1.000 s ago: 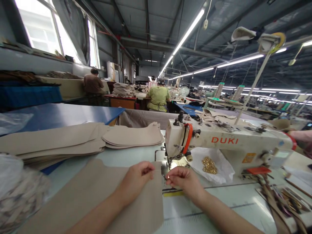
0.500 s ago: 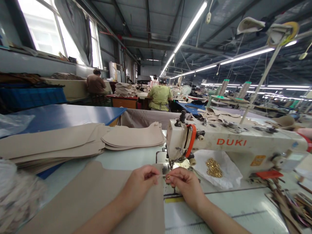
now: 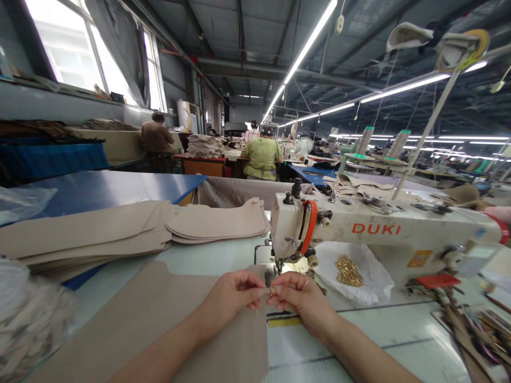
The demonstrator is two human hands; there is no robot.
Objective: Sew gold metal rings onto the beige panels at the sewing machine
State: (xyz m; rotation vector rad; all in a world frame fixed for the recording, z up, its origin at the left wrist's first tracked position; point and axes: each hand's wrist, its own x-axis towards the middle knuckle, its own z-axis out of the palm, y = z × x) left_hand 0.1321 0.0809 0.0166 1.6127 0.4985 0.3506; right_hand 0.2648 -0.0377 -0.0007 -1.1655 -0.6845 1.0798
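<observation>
- A pale strip (image 3: 266, 291) is pinched in the left hand's (image 3: 233, 293) grip.
- A gold piece (image 3: 272, 292) is pinched by the right hand (image 3: 302, 299).
- The strip should best be held flat.

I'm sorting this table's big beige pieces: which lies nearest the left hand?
The front piece, under the left hand; others lie behind in a longer stack and shorter stack.

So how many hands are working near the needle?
2. The left hand is over the flat beige piece; the right hand is beside it, by the sewing machine, pinching something small and gold. Some fingers are partly hidden.
</observation>
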